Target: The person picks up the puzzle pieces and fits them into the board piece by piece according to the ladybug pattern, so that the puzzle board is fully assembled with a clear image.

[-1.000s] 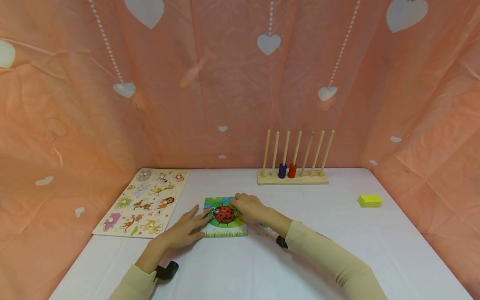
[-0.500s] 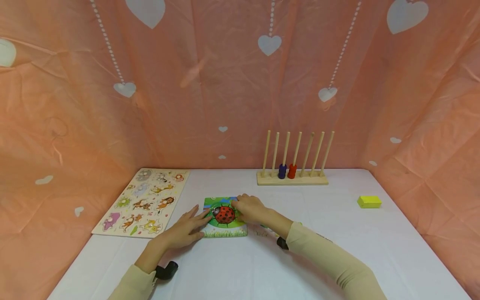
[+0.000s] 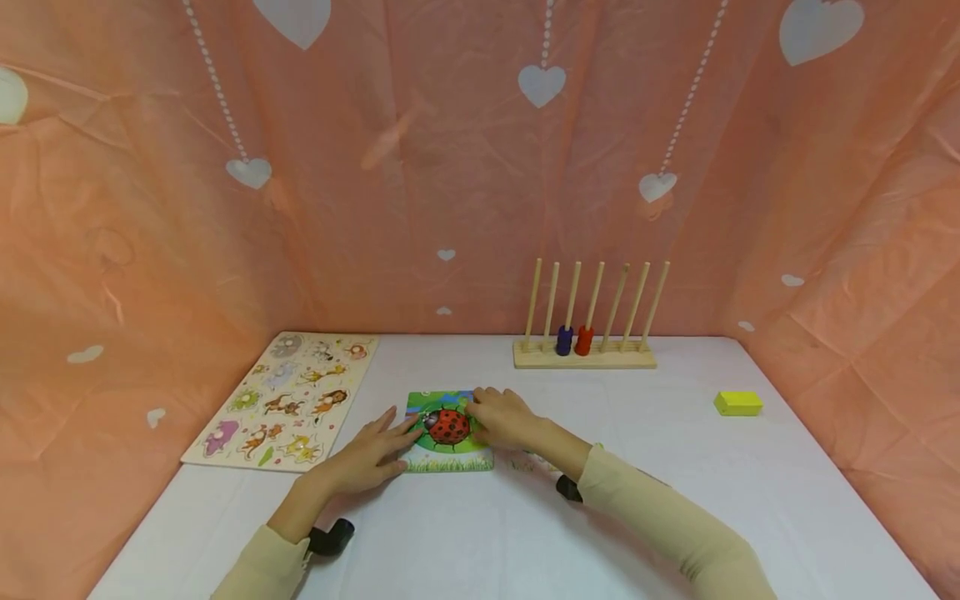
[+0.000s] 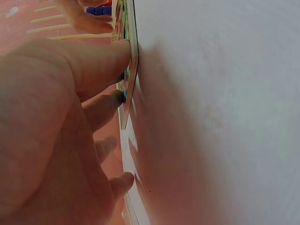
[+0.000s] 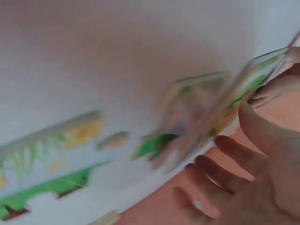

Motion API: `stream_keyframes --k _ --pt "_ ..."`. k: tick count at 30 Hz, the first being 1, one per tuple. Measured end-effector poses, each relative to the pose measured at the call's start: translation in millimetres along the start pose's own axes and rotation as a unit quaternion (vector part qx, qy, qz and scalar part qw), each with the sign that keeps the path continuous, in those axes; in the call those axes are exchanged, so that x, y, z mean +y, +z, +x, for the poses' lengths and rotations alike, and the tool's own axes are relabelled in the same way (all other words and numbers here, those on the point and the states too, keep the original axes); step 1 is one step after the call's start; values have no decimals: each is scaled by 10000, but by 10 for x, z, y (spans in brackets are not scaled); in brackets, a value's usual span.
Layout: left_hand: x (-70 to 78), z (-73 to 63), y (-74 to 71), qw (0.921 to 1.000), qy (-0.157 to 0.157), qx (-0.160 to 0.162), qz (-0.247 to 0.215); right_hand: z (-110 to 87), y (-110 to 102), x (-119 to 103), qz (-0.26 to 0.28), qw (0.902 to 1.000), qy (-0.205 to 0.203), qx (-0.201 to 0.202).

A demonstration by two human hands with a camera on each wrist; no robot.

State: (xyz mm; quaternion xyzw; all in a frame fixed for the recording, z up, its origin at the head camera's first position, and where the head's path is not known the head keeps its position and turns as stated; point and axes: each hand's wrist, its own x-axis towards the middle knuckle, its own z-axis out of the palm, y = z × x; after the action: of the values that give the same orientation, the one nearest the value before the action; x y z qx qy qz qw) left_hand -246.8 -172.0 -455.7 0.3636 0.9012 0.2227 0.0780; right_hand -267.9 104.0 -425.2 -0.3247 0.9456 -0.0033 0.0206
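Note:
A square ladybug puzzle (image 3: 448,433) lies flat on the white table in the head view. My left hand (image 3: 369,454) rests against its left side, fingers spread and fairly straight. In the left wrist view, the thumb (image 4: 101,58) and index finger touch the puzzle's edge. At the upper right corner, my right hand (image 3: 506,417) touches the puzzle and covers part of that side. Its fingers look loosely extended in the blurred right wrist view, with the thumb (image 5: 255,126) against the puzzle. Loose puzzle pieces (image 5: 51,154) lie beside the puzzle, partly behind the right forearm.
A wooden animal peg puzzle (image 3: 281,404) lies at the left. Toward the back stands a pegged wooden rack (image 3: 585,358) with blue beads (image 3: 565,341) and red beads (image 3: 584,340). A yellow block (image 3: 738,403) sits far right. Pink cloth walls enclose the table.
Both hands stay at the puzzle's sides. The right hand shifts very slightly to the right, and the head view tilts a little.

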Motion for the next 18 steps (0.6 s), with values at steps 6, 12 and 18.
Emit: stream_keyframes --k 6,12,18 --pt "7 4 -11 10000 -2 -22 -44 -190 -35 -165 -49 9977 89 -677" --pt "22 2 -15 10000 -36 -27 -42 -360 21 -288 84 9961 33 -876" --pt "20 -1 -13 10000 -33 -26 -56 -399 46 -322 337 9951 22 -932"
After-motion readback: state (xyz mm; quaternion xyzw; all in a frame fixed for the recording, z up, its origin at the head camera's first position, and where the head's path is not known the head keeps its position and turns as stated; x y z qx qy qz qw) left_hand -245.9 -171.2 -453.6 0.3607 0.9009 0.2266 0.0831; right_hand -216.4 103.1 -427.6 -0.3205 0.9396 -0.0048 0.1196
